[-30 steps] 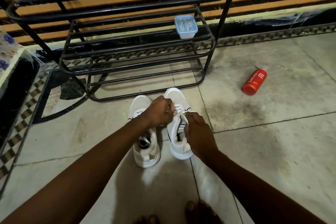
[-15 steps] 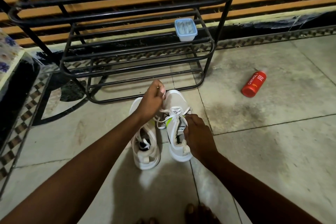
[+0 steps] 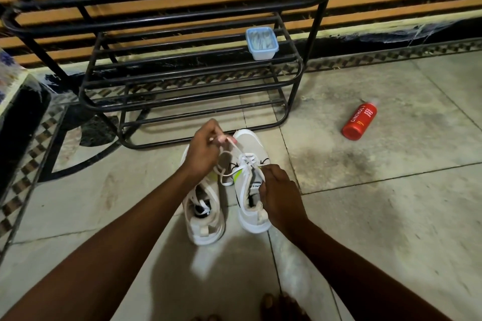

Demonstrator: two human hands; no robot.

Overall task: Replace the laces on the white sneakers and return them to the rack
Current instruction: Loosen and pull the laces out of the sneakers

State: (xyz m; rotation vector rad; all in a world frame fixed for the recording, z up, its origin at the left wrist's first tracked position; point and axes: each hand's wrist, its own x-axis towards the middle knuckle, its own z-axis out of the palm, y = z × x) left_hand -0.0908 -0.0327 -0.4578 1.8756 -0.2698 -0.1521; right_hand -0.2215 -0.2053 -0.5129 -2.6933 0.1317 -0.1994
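So the two white sneakers are sitting side by side on the tiled floor (image 3: 391,216), toes pointing at the black metal rack (image 3: 182,21), just in front of its bottom rail. Neither one is on the rack.

The left hand (image 3: 202,150) is raised over the toe end with its fingers pinched on a white lace (image 3: 236,149), which runs taut down to the eyelets of the right sneaker (image 3: 251,139). The right hand (image 3: 280,195) has its fingers curled round that shoe's collar, next to the tongue. The left sneaker (image 3: 206,227) just sits there with loose lacing, nobody touching it.

A small blue-lidded container (image 3: 262,43) sits on the rack's middle shelf. Off to the right, a red bottle (image 3: 360,121) lies on its side on the floor, well apart from the shoes.
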